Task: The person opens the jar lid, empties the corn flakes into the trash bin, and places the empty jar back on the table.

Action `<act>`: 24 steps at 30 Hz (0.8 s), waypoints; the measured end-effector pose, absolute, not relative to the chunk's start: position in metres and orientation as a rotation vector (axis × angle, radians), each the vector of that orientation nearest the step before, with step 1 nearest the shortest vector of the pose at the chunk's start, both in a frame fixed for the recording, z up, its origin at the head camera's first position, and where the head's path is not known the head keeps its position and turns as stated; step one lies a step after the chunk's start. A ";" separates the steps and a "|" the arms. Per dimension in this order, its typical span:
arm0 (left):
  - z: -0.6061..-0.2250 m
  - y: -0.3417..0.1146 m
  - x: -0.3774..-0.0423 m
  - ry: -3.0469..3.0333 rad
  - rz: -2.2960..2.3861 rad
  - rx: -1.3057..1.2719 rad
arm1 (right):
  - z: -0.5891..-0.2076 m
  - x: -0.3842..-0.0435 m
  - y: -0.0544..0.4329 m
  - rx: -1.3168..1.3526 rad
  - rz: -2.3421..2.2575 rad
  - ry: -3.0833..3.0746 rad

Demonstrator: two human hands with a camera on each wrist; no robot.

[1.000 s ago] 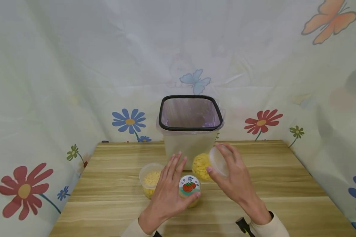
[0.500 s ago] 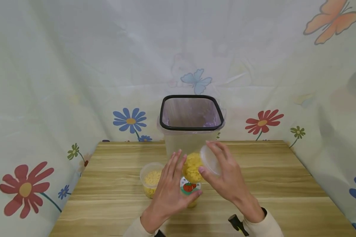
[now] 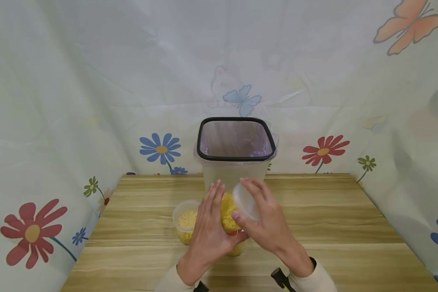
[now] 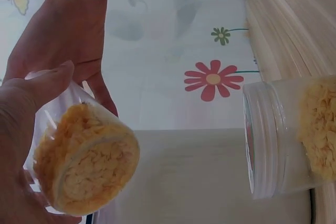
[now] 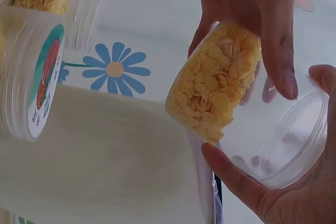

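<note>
My right hand (image 3: 271, 227) grips a clear plastic jar (image 5: 207, 90) by its rim end, thumb on one side and fingers on the other. Yellow flakes fill part of the jar, which is tilted with its base toward the lower left. My left hand (image 3: 209, 235) is raised right beside it, fingers mostly straight, thumb pointing right across the jar's side. Firm contact there is hard to judge. Behind and below the left thumb stands a second jar (image 5: 31, 82) with a tomato label on its lid, mostly hidden in the head view.
Left of my hands stands a clear tub (image 3: 185, 223) of yellow flakes. A pale bin (image 3: 235, 172) with a black rim and a purple liner is behind them. The wooden table (image 3: 332, 227) meets a flower-printed curtain at the back.
My right hand has moved left with the jar, bringing it beside my left hand. The jar now hides most of the tomato label. My left hand has barely moved.
</note>
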State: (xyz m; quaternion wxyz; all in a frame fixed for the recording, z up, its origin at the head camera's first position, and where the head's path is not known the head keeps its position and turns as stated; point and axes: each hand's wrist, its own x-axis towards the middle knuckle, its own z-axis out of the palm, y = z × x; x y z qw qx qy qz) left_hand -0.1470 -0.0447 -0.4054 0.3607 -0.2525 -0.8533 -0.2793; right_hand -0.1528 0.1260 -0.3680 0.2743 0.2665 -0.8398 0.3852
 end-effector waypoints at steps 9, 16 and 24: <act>-0.403 -0.043 -0.147 -2.191 -0.765 -0.567 | -0.371 -0.150 0.115 0.746 1.049 -2.234; -0.403 -0.044 -0.148 -2.183 -0.736 -0.531 | -0.374 -0.149 0.111 0.750 1.054 -2.240; -0.406 -0.047 -0.150 -2.134 -0.739 -0.564 | -0.374 -0.150 0.110 0.754 1.062 -2.265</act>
